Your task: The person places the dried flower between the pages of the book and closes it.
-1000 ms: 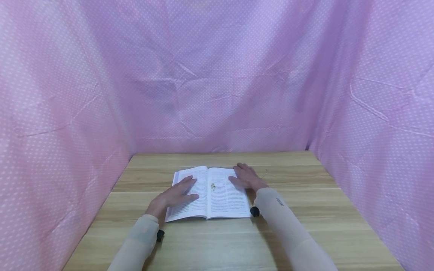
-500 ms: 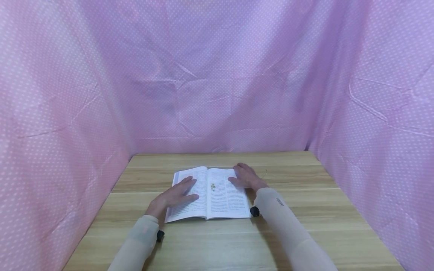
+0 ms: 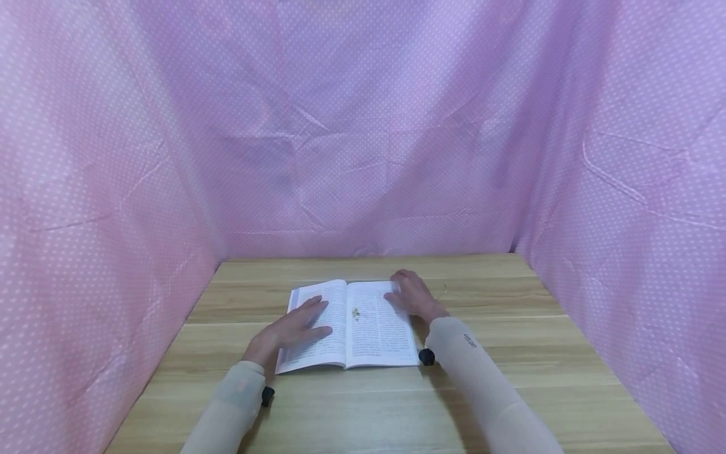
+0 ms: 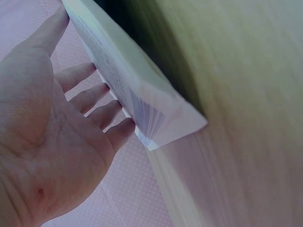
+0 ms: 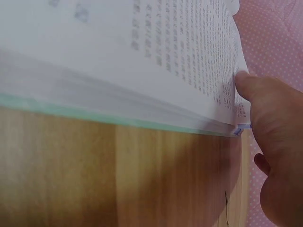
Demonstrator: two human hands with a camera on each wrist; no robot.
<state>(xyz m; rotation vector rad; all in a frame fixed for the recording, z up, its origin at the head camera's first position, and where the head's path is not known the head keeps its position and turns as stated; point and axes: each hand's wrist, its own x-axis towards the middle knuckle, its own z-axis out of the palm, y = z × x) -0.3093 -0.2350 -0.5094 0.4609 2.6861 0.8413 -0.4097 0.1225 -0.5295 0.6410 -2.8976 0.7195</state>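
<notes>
An open book (image 3: pixel 368 340) with printed pages and a small yellow-green picture lies on the wooden table. My left hand (image 3: pixel 292 328) rests across its left page, fingers extended and thumb spread toward the spine. In the left wrist view, the fingertips of the left hand (image 4: pixel 52 113) meet the book's page (image 4: pixel 109 61), with the palm facing the camera. My right hand (image 3: pixel 415 296) is at the upper right corner, its fingertips bent over the far edge. The right wrist view shows the right thumb (image 5: pixel 248 85) on the printed page (image 5: pixel 189 52); most other fingers are hidden.
The wooden tabletop (image 3: pixel 351 410) extends around the book on all sides. Pink dotted cloth (image 3: pixel 363 157) hangs behind the table and along both sides. A thin dark thread-like mark (image 5: pixel 226 208) shows on the table near the right hand.
My right thumb has drawn slightly right and up toward the page corner, and the right fingers have bent a little more. The left hand and the book look unmoved.
</notes>
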